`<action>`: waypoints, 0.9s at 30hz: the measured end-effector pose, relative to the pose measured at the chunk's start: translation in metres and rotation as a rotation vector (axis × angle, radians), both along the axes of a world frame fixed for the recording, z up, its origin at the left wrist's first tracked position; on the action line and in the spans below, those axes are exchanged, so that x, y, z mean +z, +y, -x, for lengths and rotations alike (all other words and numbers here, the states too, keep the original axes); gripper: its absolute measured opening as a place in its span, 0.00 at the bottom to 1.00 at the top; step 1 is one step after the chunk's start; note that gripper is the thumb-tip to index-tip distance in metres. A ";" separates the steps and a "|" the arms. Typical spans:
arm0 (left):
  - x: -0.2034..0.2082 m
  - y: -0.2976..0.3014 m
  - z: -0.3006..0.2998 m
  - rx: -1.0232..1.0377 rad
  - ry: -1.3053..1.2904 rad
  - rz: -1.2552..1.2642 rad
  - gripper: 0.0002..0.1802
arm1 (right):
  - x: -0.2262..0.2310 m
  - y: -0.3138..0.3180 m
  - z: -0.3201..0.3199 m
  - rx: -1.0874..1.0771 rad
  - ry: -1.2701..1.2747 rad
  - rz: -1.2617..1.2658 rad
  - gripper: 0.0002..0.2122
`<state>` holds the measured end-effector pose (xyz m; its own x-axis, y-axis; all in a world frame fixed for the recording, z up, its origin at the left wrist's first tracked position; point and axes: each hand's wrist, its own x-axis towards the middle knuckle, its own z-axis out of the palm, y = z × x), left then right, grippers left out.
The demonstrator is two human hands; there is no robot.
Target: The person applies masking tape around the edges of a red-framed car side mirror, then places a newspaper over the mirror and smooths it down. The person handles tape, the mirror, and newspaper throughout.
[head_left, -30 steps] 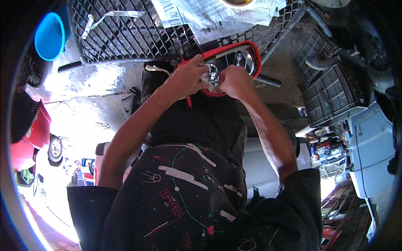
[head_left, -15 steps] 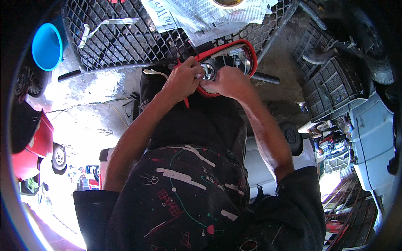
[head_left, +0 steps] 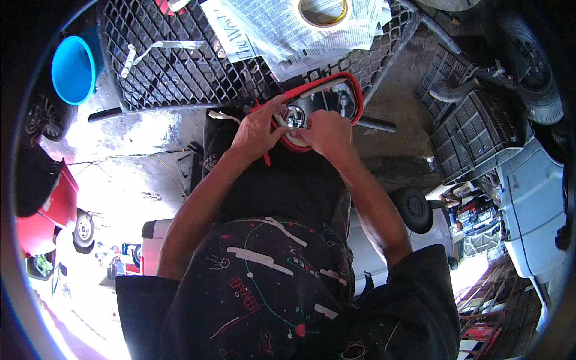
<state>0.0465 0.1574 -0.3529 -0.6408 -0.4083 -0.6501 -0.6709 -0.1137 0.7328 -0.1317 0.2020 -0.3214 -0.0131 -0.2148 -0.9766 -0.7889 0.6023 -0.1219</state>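
A red-rimmed vehicle mirror (head_left: 359,99) rests on my lap, by the near edge of the mesh table. Its glass reflects the surroundings, and a small round mirror (head_left: 293,116) sits at its left end. Pale strips that look like masking tape (head_left: 296,140) line the inside of the rim. My left hand (head_left: 257,131) grips the mirror's left end, fingers bent over the rim beside the round mirror. My right hand (head_left: 329,132) is closed at the near edge, thumb and fingertips pressed on the pale strip; its knuckles hide part of the glass.
On the black mesh table (head_left: 162,78) lie newspaper sheets (head_left: 264,36), a tape roll (head_left: 323,23) and a crumpled pale strip (head_left: 162,45). A blue bucket (head_left: 73,70) stands at the left. Dark plastic crates (head_left: 480,129) and a tyre (head_left: 543,102) are at the right.
My fingers have spread a little apart around the round mirror, showing more of it and the pale strip. The whole scene has shifted slightly downward in the view.
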 end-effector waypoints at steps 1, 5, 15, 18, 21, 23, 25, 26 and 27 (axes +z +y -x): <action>0.000 0.000 0.000 -0.006 0.001 -0.004 0.39 | -0.001 0.001 -0.001 0.019 0.006 -0.001 0.23; 0.006 0.003 0.001 -0.099 -0.059 0.037 0.37 | -0.004 0.001 -0.004 0.045 0.042 -0.019 0.23; 0.025 0.009 0.005 -0.263 -0.091 0.117 0.28 | -0.029 0.010 0.024 -0.256 -0.144 0.693 0.10; 0.021 0.011 0.002 -0.223 -0.114 0.057 0.28 | -0.038 0.020 0.020 -0.150 -0.091 0.897 0.12; 0.020 0.014 0.002 -0.227 -0.007 0.236 0.26 | -0.041 0.025 0.014 0.053 -0.050 0.911 0.12; 0.021 0.013 0.002 -0.276 -0.048 0.190 0.29 | -0.036 0.028 0.010 0.148 0.004 0.837 0.12; 0.023 0.012 0.003 -0.337 -0.090 0.149 0.30 | -0.032 0.027 0.009 0.225 0.031 0.803 0.13; 0.023 0.011 0.004 -0.363 -0.113 0.142 0.29 | -0.032 0.025 0.010 0.266 0.052 0.798 0.13; 0.024 0.011 0.006 -0.374 -0.125 0.144 0.29 | -0.032 0.024 0.012 0.272 0.037 0.794 0.13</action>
<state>0.0402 0.1683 -0.3289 -0.6817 -0.2553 -0.6856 -0.7316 0.2525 0.6333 -0.1435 0.2264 -0.3533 0.1097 -0.8385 -0.5338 -0.9062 0.1364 -0.4003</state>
